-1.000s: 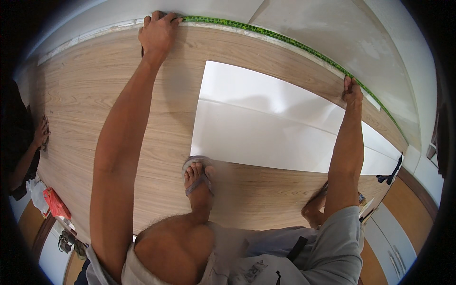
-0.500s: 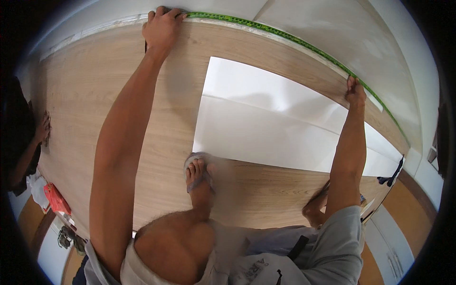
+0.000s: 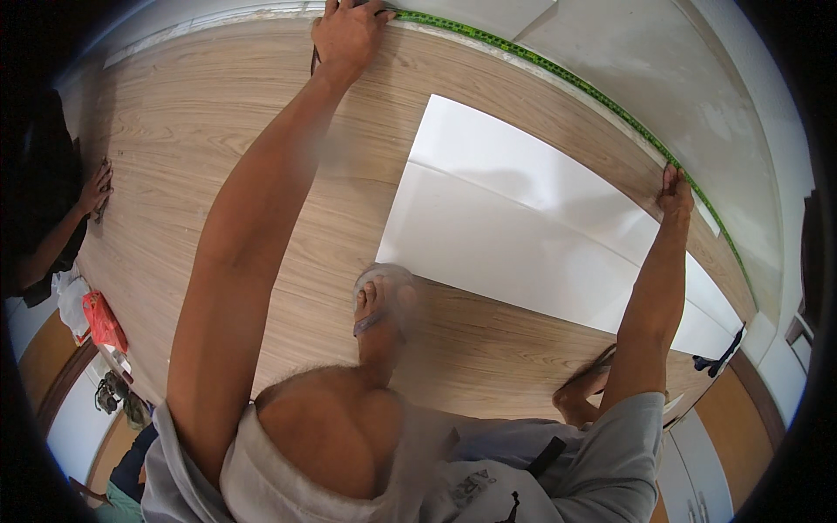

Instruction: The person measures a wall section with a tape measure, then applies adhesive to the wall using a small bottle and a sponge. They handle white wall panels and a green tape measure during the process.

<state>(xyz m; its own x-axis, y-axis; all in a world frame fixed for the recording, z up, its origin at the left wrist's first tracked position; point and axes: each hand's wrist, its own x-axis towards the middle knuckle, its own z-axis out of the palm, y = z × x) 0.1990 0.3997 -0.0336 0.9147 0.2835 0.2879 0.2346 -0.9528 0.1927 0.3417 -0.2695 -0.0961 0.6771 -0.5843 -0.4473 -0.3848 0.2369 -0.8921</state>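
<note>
Pinning green tape measure (image 3: pixel 558 74) along wood panel (image 3: pixel 218 157) far edge, stretching between left hand (image 3: pixel 349 30) and right hand (image 3: pixel 674 192), both pressing flat.

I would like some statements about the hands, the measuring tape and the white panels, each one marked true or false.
1. The left hand presses on one end of the green measuring tape. True.
2. The right hand rests flat on the white panels. False: it holds the tape at the wood-grain board's far edge.
3. The tape runs along that far edge. True.
4. Both feet stand on the white panels. False: the sandalled foot is on the board.
</note>
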